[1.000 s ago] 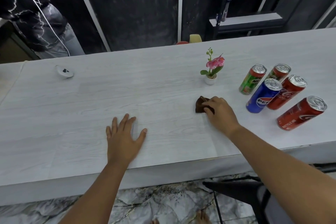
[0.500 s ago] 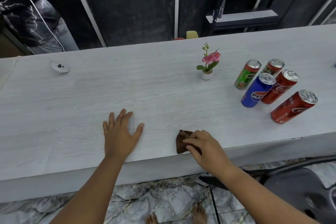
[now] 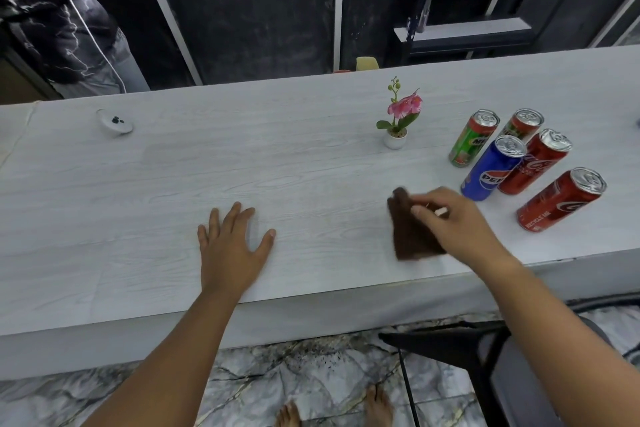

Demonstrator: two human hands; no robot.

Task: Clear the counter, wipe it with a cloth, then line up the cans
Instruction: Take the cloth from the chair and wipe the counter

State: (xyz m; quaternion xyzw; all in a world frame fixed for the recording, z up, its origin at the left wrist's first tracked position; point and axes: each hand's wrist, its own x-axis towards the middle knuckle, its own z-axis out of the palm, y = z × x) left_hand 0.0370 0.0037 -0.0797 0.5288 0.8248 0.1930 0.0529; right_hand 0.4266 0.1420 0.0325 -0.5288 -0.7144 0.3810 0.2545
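Counter (image 3: 311, 163): pale woodgrain, being wiped.
Right hand (image 3: 460, 222): fingers (image 3: 420, 210) are pinching brown cloth (image 3: 410, 236), lifted for repositioning.
Left hand (image 3: 230, 243): being pressed flat, fingers spread, bracing.
Cans (image 3: 512, 163): being kept clustered right, unaligned.

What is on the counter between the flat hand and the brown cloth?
Nothing. In the head view the counter is bare between the left hand and the cloth held in the right hand.

One head-worn wide-angle view, looking forward and down across the white counter (image 3: 277, 156) from its near edge, close above both forearms; dark wall behind.
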